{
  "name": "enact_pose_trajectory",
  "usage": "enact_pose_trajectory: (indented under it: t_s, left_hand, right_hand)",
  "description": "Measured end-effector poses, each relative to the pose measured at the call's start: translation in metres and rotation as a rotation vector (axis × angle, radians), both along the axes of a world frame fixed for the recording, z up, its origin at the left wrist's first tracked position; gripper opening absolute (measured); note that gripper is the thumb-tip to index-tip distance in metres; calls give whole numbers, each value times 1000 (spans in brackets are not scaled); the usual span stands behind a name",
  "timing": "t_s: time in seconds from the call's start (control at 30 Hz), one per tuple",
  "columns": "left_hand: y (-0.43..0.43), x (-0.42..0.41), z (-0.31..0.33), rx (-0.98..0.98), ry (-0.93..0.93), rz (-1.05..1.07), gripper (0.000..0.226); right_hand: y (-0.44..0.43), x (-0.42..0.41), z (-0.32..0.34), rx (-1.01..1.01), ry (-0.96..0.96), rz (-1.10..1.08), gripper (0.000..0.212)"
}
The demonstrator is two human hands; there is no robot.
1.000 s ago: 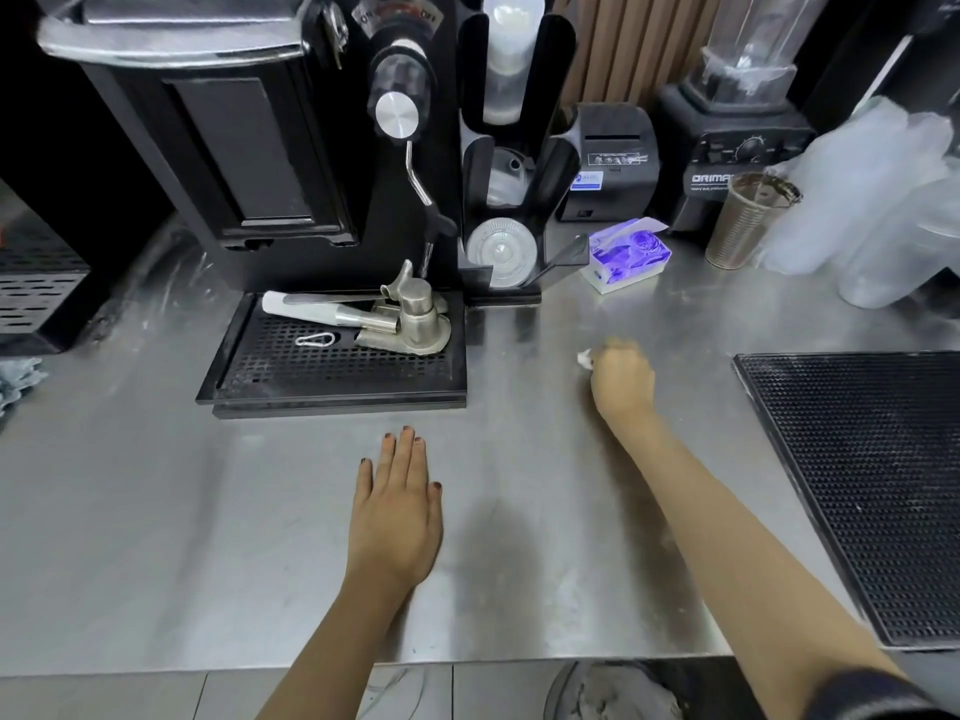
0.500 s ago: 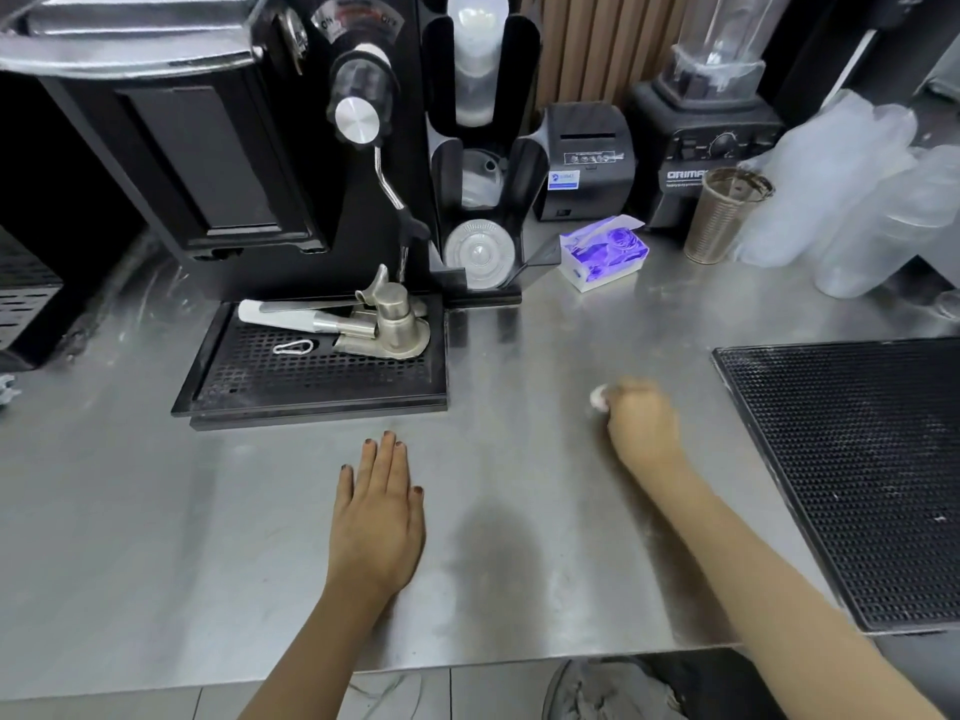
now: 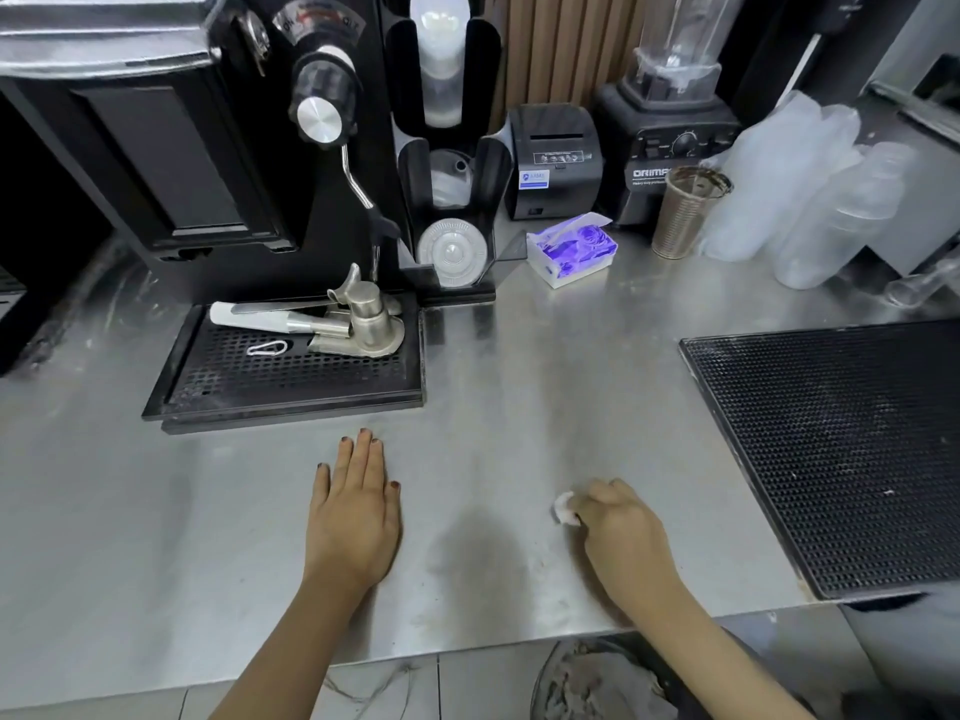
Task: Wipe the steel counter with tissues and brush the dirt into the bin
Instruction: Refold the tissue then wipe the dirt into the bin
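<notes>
Right hand fingers clutch the tissue wad against the steel surface; left hand rests flat. Press firmly, sweeping nearward into the bin below the fingers.

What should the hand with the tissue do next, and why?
Probably sweep the tissue toward the front edge of the counter: the right hand pinches it near that edge, faint smudges lie beside it, and the bin sits just below.
</notes>
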State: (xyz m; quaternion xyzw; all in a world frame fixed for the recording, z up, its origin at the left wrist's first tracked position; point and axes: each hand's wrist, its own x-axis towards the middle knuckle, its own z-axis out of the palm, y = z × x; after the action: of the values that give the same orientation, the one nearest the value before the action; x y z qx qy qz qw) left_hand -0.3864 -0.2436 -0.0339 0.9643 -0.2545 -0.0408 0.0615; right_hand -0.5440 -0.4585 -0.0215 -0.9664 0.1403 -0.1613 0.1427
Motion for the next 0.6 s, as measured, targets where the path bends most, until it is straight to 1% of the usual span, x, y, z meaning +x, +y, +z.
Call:
enact_pose_trajectory:
  t_s: [0.03, 0.1, 0.17, 0.2, 0.23, 0.27, 0.3, 0.37, 0.43, 0.53, 0.6]
  left_hand:
    - [0, 1, 1, 2, 0, -1, 82]
    - [0, 2, 2, 2, 1, 1, 80]
    - [0, 2, 2, 2, 5, 2, 71]
    - [0, 1, 2, 4, 9, 2, 69]
    - [0, 1, 2, 4, 12, 2, 68]
    - [0, 0, 3, 1, 12, 2, 68]
    - [0, 0, 3, -2, 12, 1, 68]
    - [-1, -1, 2, -10, 13, 1, 68]
    - [-1, -1, 2, -11, 9, 2, 61]
    - [0, -1, 1, -17, 15, 8, 54]
    - [0, -1, 2, -17, 8, 5, 55]
  right_hand:
    - [-10, 11, 2, -18, -34, -38, 27]
    - [-35, 50, 14, 25, 7, -109, 23]
    - [-64, 93, 21, 69, 163, -224, 22]
    - [-75, 106, 25, 112, 223, -289, 12]
    - [-85, 117, 19, 117, 237, -341, 33]
    - [-88, 117, 20, 132, 297, -358, 15]
    - [-86, 111, 19, 123, 276, -349, 11]
    - [-71, 78, 18, 107, 287, -224, 15]
    - [-45, 25, 17, 45, 213, -140, 16]
    - [0, -51, 24, -51, 107, -86, 38]
    - [12, -70, 22, -105, 77, -122, 43]
